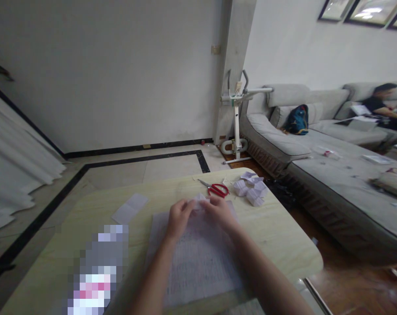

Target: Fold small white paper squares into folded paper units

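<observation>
Between my two hands is a small folded piece of white paper (199, 202), pinched over the far part of the table. My left hand (180, 215) grips its left side with closed fingers. On its right side, the fingers of my right hand (218, 211) are closed too. Beneath my forearms lies a large written or printed sheet (201, 262), its text too blurred to read. Just beyond my right hand rest red-handled scissors (218, 190). Several folded paper shapes (254, 197) sit in a group to the right. A flat creased paper (130, 208) lies to the left.
The light wooden table (277, 236) has rounded corners. A pixelated patch covers its left front. Right of it stands a grey sofa (342, 175) with a blue backpack (298, 120) and a seated person (382, 105). An exercise bike (237, 118) stands by the wall.
</observation>
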Demonstrator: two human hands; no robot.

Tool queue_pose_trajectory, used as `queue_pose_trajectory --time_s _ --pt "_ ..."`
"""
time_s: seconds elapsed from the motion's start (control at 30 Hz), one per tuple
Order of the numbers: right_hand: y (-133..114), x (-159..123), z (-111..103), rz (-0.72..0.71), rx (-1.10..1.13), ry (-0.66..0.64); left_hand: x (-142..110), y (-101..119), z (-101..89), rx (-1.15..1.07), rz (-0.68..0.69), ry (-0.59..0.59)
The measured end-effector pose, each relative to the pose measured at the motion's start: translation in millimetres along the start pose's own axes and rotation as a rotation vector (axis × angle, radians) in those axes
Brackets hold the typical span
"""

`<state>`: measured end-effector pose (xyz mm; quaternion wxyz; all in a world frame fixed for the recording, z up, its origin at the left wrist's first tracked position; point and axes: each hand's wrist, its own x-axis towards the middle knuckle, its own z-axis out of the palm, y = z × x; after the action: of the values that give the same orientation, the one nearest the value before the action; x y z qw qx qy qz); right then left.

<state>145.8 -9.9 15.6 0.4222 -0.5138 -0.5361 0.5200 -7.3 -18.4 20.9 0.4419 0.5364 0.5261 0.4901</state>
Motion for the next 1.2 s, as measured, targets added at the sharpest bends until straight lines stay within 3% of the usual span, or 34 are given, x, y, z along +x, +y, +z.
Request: queue_pose_trajectory --time_s 0.3,0.5,0.77,1.2 --pt "-2.2 -1.5 -2.3 -0.068 -0.027 -0.043 -0.5 4.8 -3.6 -0.003 -0.017 -0.001" --pt "1.7 -1.2 -0.6 -0.082 -0.015 -0.036 -1.3 4.0 -1.9 -0.036 -0.096 -0.072" --pt "-1.0 -1.8 0.6 -0.049 -0.008 -0.008 0.6 -0.2 -3.8 0.026 -0.051 -0.046" --pt "0.9 -0.9 -0.4 -0.132 -0.001 -0.031 0.2 -4.5 -3.6 0.013 -0.064 -0.053"
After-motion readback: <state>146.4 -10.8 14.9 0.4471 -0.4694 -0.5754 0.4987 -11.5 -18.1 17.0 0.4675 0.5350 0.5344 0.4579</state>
